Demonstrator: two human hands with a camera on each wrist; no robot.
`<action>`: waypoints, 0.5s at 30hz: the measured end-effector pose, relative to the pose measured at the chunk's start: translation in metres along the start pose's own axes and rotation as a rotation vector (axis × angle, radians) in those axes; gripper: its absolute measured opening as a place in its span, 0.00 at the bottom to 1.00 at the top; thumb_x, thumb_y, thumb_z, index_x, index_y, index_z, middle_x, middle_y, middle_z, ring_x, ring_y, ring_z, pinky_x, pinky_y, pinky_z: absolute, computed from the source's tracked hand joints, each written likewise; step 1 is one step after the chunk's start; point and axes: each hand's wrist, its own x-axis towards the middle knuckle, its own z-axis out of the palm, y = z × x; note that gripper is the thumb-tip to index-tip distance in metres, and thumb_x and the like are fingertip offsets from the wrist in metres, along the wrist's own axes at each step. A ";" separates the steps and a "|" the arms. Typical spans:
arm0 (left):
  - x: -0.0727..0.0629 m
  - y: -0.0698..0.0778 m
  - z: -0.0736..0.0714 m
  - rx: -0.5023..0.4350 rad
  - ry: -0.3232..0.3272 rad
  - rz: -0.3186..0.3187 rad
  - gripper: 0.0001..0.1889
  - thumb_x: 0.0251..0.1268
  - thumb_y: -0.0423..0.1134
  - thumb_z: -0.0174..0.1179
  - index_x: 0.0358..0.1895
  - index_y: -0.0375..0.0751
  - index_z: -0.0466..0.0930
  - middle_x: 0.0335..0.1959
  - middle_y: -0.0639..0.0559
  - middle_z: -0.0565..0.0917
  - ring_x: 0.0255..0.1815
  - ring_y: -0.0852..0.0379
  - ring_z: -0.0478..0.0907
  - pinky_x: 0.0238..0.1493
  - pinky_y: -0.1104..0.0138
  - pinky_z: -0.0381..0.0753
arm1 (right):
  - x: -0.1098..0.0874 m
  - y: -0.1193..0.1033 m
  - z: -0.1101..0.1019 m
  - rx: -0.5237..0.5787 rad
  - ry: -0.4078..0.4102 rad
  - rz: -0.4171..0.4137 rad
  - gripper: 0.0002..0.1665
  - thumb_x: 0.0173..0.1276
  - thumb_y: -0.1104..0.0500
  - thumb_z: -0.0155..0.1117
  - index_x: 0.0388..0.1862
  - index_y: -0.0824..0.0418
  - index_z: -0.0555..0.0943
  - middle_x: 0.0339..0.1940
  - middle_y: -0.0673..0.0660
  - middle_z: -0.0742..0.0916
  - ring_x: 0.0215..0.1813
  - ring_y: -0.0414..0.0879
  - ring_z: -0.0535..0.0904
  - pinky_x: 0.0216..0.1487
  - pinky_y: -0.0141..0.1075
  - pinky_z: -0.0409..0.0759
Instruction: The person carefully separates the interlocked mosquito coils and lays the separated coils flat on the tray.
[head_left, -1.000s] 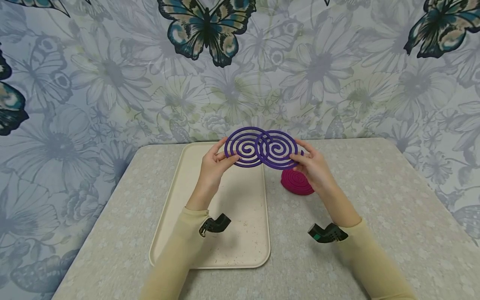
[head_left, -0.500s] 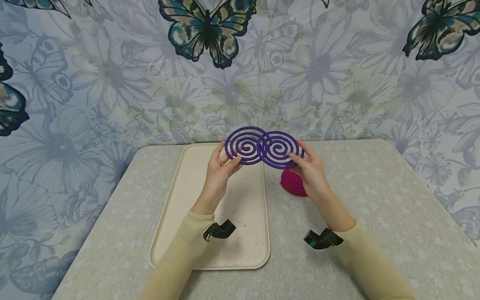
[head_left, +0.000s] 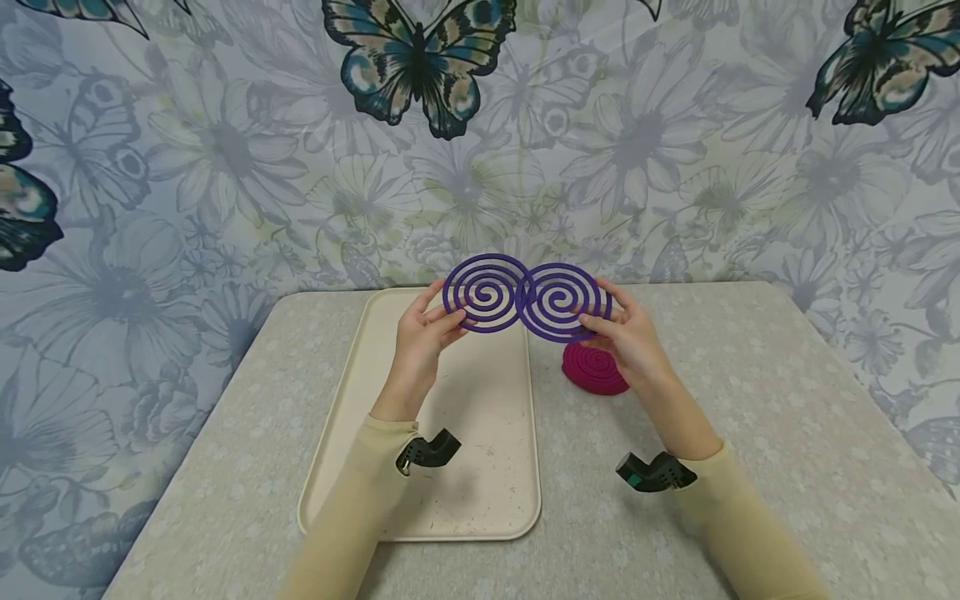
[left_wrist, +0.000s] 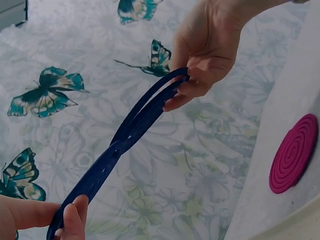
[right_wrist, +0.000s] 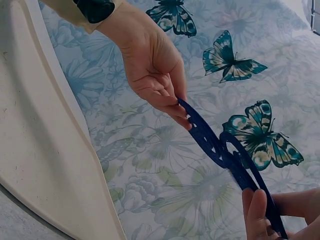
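Two flat purple openwork spirals, a left one (head_left: 486, 293) and a right one (head_left: 558, 302), are held up side by side in the head view. Their inner edges overlap and look interlocked; whether they are one piece I cannot tell. My left hand (head_left: 420, 346) pinches the left spiral's outer edge between thumb and fingers. The right spiral's outer edge is pinched by my right hand (head_left: 630, 342). Both wrist views show the spirals nearly edge-on. A magenta coiled round piece (head_left: 592, 369) lies on the table below my right hand, which partly hides it.
A cream tray (head_left: 487, 500) with small dark specks lies beneath my left arm. The table (head_left: 795, 417) has a patterned pale cover. Behind it stands a wall (head_left: 225, 150) with flowers and butterflies. Dark wrist-worn devices sit on both sleeves.
My hands drew slightly closer by half a second ago, then moved apart again. The spirals' overlap is narrower now than a second ago. The magenta piece and the tray stay put.
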 end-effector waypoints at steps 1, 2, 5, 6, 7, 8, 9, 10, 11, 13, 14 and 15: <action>0.001 0.001 -0.002 -0.007 0.004 -0.002 0.34 0.62 0.23 0.57 0.71 0.44 0.61 0.35 0.57 0.85 0.30 0.66 0.84 0.35 0.76 0.84 | 0.000 -0.001 -0.001 -0.005 0.002 0.004 0.41 0.66 0.74 0.55 0.75 0.62 0.52 0.31 0.47 0.89 0.27 0.39 0.86 0.28 0.27 0.83; 0.001 0.003 -0.003 -0.015 0.009 0.001 0.34 0.62 0.23 0.57 0.71 0.43 0.61 0.33 0.58 0.85 0.29 0.66 0.84 0.34 0.76 0.84 | 0.001 -0.002 -0.003 -0.007 0.003 0.005 0.41 0.66 0.74 0.56 0.75 0.62 0.52 0.31 0.47 0.89 0.27 0.39 0.86 0.28 0.27 0.83; 0.003 0.006 -0.009 -0.047 0.031 0.015 0.34 0.62 0.22 0.56 0.71 0.42 0.60 0.32 0.59 0.85 0.28 0.66 0.84 0.33 0.76 0.83 | 0.002 -0.005 -0.006 -0.019 0.012 0.004 0.41 0.66 0.73 0.57 0.75 0.62 0.53 0.31 0.47 0.89 0.28 0.39 0.86 0.28 0.28 0.84; 0.004 0.008 -0.010 -0.057 0.038 0.019 0.34 0.62 0.22 0.56 0.71 0.42 0.60 0.31 0.59 0.85 0.27 0.66 0.84 0.33 0.76 0.83 | 0.002 -0.005 -0.007 -0.019 0.015 0.003 0.41 0.65 0.73 0.57 0.75 0.62 0.53 0.31 0.47 0.89 0.28 0.39 0.86 0.28 0.28 0.84; 0.005 0.008 -0.012 -0.061 0.043 0.020 0.34 0.62 0.22 0.56 0.71 0.43 0.60 0.32 0.59 0.85 0.26 0.67 0.84 0.33 0.77 0.83 | 0.002 -0.006 -0.008 -0.021 0.018 0.001 0.41 0.65 0.73 0.57 0.74 0.62 0.53 0.31 0.47 0.89 0.27 0.39 0.86 0.28 0.28 0.84; 0.006 0.009 -0.014 -0.067 0.051 0.021 0.34 0.62 0.22 0.56 0.72 0.43 0.59 0.32 0.59 0.85 0.26 0.67 0.84 0.33 0.77 0.83 | 0.002 -0.006 -0.008 -0.021 0.019 0.001 0.41 0.66 0.73 0.57 0.74 0.62 0.53 0.30 0.47 0.89 0.27 0.38 0.86 0.28 0.28 0.84; 0.007 0.009 -0.016 -0.072 0.058 0.021 0.34 0.62 0.22 0.56 0.72 0.43 0.59 0.32 0.59 0.86 0.25 0.67 0.83 0.33 0.77 0.83 | 0.002 -0.006 -0.008 -0.018 0.018 0.003 0.41 0.66 0.73 0.58 0.75 0.61 0.53 0.30 0.47 0.89 0.27 0.38 0.86 0.28 0.28 0.84; 0.009 0.009 -0.017 -0.080 0.066 0.020 0.35 0.62 0.22 0.56 0.72 0.44 0.59 0.31 0.59 0.86 0.25 0.67 0.83 0.33 0.76 0.83 | 0.002 -0.006 -0.009 -0.017 0.018 0.005 0.41 0.65 0.72 0.58 0.75 0.61 0.53 0.30 0.47 0.89 0.26 0.38 0.86 0.28 0.28 0.84; 0.010 0.009 -0.019 -0.084 0.073 0.022 0.35 0.62 0.22 0.56 0.72 0.44 0.59 0.31 0.59 0.86 0.24 0.67 0.83 0.33 0.76 0.83 | 0.002 -0.006 -0.009 -0.014 0.020 0.006 0.41 0.66 0.73 0.57 0.74 0.61 0.54 0.30 0.47 0.89 0.26 0.39 0.86 0.28 0.28 0.84; 0.013 0.008 -0.023 -0.092 0.089 0.027 0.35 0.61 0.22 0.56 0.72 0.44 0.59 0.30 0.59 0.85 0.23 0.67 0.82 0.32 0.77 0.83 | 0.002 -0.006 -0.008 -0.007 0.023 0.008 0.40 0.65 0.73 0.58 0.74 0.61 0.55 0.30 0.47 0.89 0.26 0.39 0.86 0.28 0.28 0.84; 0.015 0.008 -0.025 -0.095 0.104 0.033 0.35 0.61 0.21 0.56 0.71 0.44 0.59 0.29 0.59 0.85 0.23 0.67 0.82 0.32 0.77 0.83 | 0.002 -0.005 -0.008 -0.005 0.025 0.010 0.40 0.65 0.72 0.58 0.73 0.60 0.56 0.30 0.48 0.89 0.26 0.39 0.86 0.28 0.29 0.84; 0.017 0.006 -0.027 -0.088 0.119 0.038 0.35 0.61 0.21 0.56 0.71 0.44 0.60 0.28 0.60 0.85 0.23 0.67 0.82 0.32 0.77 0.83 | 0.003 -0.005 -0.007 -0.003 0.028 0.011 0.39 0.65 0.73 0.58 0.72 0.60 0.56 0.30 0.48 0.89 0.26 0.39 0.86 0.28 0.29 0.84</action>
